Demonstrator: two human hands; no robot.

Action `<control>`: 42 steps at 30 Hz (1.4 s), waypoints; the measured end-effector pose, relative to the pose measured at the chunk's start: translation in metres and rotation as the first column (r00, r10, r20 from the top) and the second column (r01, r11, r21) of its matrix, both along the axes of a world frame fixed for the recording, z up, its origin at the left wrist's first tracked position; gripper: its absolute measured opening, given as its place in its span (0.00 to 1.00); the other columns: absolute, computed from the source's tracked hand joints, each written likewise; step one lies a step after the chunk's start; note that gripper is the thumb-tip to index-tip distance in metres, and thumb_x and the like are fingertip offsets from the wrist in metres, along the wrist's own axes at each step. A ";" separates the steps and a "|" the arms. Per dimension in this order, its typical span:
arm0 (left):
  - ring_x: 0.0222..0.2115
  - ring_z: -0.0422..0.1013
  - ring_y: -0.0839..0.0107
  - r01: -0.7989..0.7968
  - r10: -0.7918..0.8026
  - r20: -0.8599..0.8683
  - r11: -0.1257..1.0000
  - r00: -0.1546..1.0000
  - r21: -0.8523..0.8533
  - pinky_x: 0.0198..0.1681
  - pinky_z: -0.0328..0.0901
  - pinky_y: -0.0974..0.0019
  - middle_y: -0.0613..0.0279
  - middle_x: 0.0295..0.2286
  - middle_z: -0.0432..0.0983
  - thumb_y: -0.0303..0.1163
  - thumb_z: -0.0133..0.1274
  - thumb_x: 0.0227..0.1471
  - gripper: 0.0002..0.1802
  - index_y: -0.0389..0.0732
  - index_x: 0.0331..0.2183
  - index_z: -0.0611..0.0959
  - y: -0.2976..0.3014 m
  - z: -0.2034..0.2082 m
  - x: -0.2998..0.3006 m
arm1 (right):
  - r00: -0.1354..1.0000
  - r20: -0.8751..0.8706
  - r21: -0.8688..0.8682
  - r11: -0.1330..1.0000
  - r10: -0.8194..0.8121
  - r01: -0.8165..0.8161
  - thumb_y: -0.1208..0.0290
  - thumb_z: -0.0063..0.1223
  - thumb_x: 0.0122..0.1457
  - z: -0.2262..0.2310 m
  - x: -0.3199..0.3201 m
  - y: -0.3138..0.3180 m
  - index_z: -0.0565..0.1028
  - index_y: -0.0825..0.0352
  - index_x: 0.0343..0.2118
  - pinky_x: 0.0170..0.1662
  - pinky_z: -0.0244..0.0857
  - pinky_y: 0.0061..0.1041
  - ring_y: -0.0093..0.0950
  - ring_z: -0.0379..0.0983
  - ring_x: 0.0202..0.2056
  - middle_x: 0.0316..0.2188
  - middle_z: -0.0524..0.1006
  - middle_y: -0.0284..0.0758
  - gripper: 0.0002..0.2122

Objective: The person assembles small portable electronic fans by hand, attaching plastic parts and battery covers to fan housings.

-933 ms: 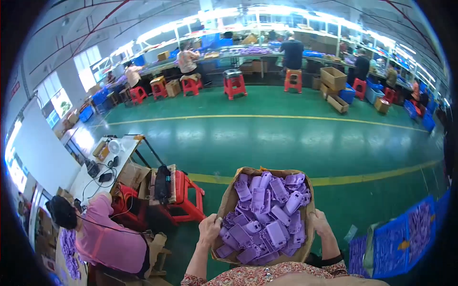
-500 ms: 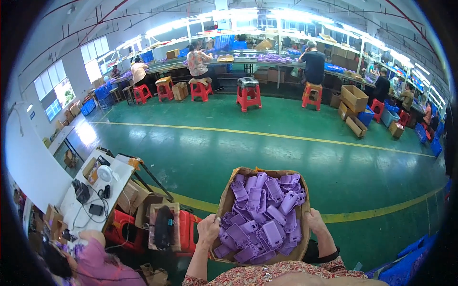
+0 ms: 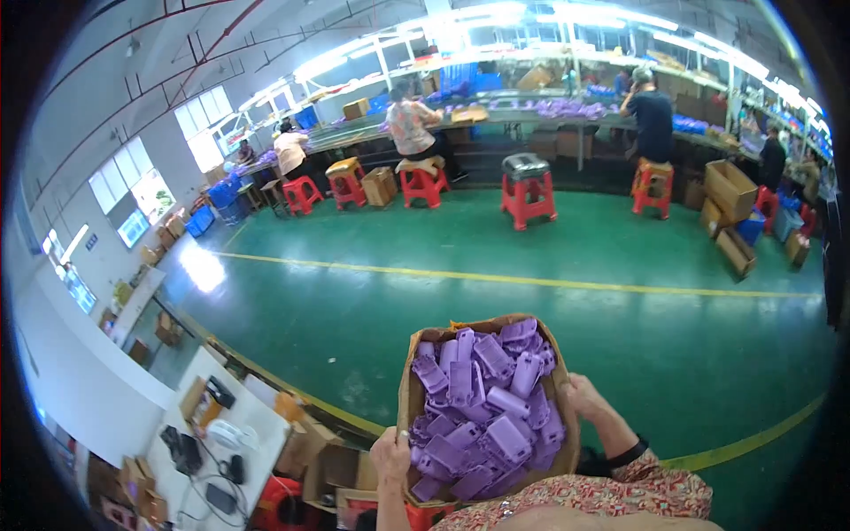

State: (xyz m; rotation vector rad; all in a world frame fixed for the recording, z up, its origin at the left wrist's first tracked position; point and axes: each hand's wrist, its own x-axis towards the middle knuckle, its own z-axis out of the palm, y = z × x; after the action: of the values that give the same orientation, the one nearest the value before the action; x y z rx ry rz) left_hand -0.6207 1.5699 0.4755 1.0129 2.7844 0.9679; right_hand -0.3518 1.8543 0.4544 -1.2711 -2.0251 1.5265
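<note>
An open cardboard box (image 3: 407, 380) is held in front of my body, filled with a loose heap of purple plastic casings (image 3: 496, 403). My left hand (image 3: 390, 456) grips the box's left side, fingers closed over its edge. On the opposite side, my right hand (image 3: 584, 398) is closed on the upper right edge. The box tilts so that its contents face me. The fingers behind the cardboard are partly hidden.
To the left stands a white table (image 3: 266, 438) with cables and dark devices, with cartons beside it. Across the green floor (image 3: 381, 226), a red stool (image 3: 529, 196) stands before a long workbench (image 3: 496, 117) where several people sit. Cartons (image 3: 730, 190) are stacked at the right.
My view has swung left and tilted, so the bench and stools sit farther right. Both hands still hold the box. The person in pink at lower left has left the view.
</note>
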 end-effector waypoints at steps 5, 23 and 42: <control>0.25 0.68 0.44 -0.092 0.092 0.006 0.994 0.996 -0.065 0.28 0.60 0.49 0.43 0.21 0.71 0.33 0.47 0.47 0.11 0.35 0.22 0.73 0.067 0.026 -0.099 | 0.984 -0.070 0.074 0.985 0.161 -0.156 0.68 0.37 0.57 0.012 -0.134 0.093 0.71 0.73 0.33 0.34 0.61 0.28 0.25 0.66 0.29 0.25 0.73 0.33 0.13; 0.21 0.66 0.47 0.036 -0.034 -0.059 0.998 0.998 0.048 0.26 0.59 0.52 0.46 0.17 0.68 0.30 0.48 0.46 0.08 0.35 0.22 0.72 0.402 0.034 -0.612 | 1.000 -0.019 0.062 0.998 0.012 -0.011 0.72 0.38 0.57 0.025 -0.621 0.393 0.71 0.73 0.39 0.40 0.62 0.24 0.23 0.66 0.34 0.31 0.74 0.34 0.12; 0.27 0.66 0.47 -0.029 -0.002 0.271 0.994 0.963 0.108 0.31 0.60 0.53 0.44 0.25 0.69 0.28 0.42 0.51 0.09 0.31 0.30 0.73 0.748 0.024 -0.995 | 0.999 -0.051 0.080 0.997 -0.006 0.010 0.68 0.39 0.56 -0.009 -1.001 0.744 0.70 0.70 0.37 0.38 0.63 0.33 0.38 0.70 0.32 0.28 0.74 0.45 0.12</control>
State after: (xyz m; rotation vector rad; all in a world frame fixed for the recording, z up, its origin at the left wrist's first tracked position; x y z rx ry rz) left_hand -1.6154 2.3180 0.4995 0.8022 2.5416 1.1767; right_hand -1.3525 2.5981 0.4452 -1.1969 -2.0252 1.4442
